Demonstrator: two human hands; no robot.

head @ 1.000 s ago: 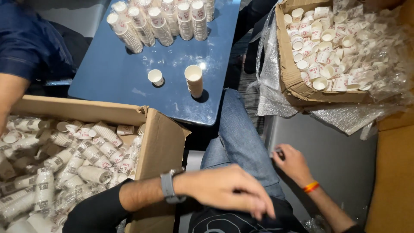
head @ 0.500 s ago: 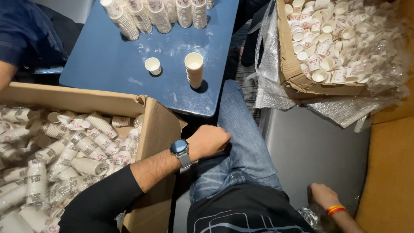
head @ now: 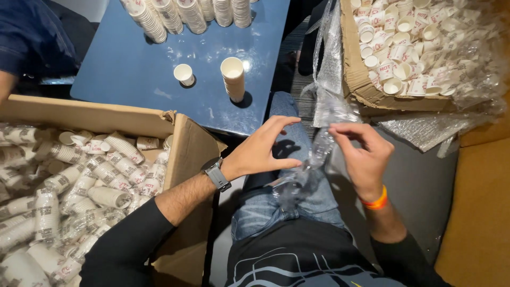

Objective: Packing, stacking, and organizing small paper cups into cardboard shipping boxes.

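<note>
Clear plastic wrapper (head: 311,170), crumpled, at lower centre of the frame, draped over the jeans-clad knee (head: 287,202). Pinched at its upper end by the right hand (head: 361,154), thumb and forefinger closed on the film. Left hand (head: 263,151) just beside it, fingers spread wide and curved, fingertips at the wrapper's lower part; contact there hard to tell. Narrow gap between the two hands, directly above the knee.

Just above the hands, near edge of the blue table (head: 159,79), with a short stack of paper cups (head: 234,77) and a single cup (head: 184,74) well apart from that edge; longer stacks (head: 186,13) along the top of the frame. At left, cardboard box (head: 186,154) of sleeved cup stacks, its flap close against the left forearm. At upper right, second box (head: 358,85) of loose cups, its plastic liner (head: 329,79) hanging down toward the right hand. Open grey floor (head: 419,180) at right of the knee.
</note>
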